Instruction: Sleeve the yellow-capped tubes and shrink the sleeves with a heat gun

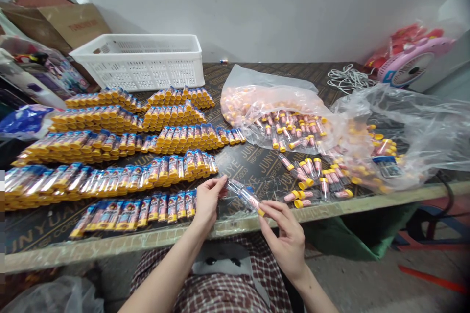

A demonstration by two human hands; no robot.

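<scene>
Here at the near edge of the dark table, just right of the middle, both hands are busy! The left hand has thumb and forefinger pinched on the left end of a clear sleeve, and the right hand grips the right end of a pink-filled tube, fingers close by its yellow cap. The tube lies along the sleeve between the two hands; how deep it sits inside, I cannot tell. Off to the left, rows of wrapped tubes stand stacked, yellow ends facing near, and beyond them a white basket. Right of the hands, loose tubes lie scattered, with a filled plastic bag farther back, open towards them, and a pink fan at far right
</scene>
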